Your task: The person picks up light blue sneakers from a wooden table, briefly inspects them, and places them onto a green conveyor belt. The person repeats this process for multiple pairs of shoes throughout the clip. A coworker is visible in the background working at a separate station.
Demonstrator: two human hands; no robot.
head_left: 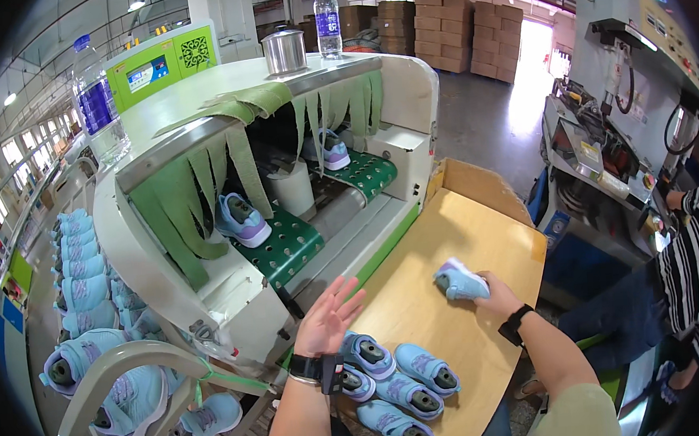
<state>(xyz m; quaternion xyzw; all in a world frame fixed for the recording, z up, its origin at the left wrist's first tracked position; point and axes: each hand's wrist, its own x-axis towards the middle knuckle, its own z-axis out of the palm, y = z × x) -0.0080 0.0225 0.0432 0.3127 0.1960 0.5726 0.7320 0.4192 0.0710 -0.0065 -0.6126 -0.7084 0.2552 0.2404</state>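
Note:
A light blue shoe (460, 280) with a pale sole is gripped at one end by my right hand (499, 295), over the far part of the wooden table (480, 233). My left hand (329, 315) hovers at the table's left edge, palm up and fingers spread, with nothing in it. Just below it several blue and lilac shoes (406, 393) stand together on the table, dark inserts showing in their openings. Two more shoes, a nearer one (242, 221) and a farther one (332, 151), sit on the green perforated belts of the machine, under its strip curtains.
The white machine (417, 84) with green strips (174, 206) borders the table. Bottles (98, 102) and a steel pot (284, 51) stand on top. At left, a rack (117, 372) holds several shoes. A person in a striped top (686, 275) works at right beside another machine.

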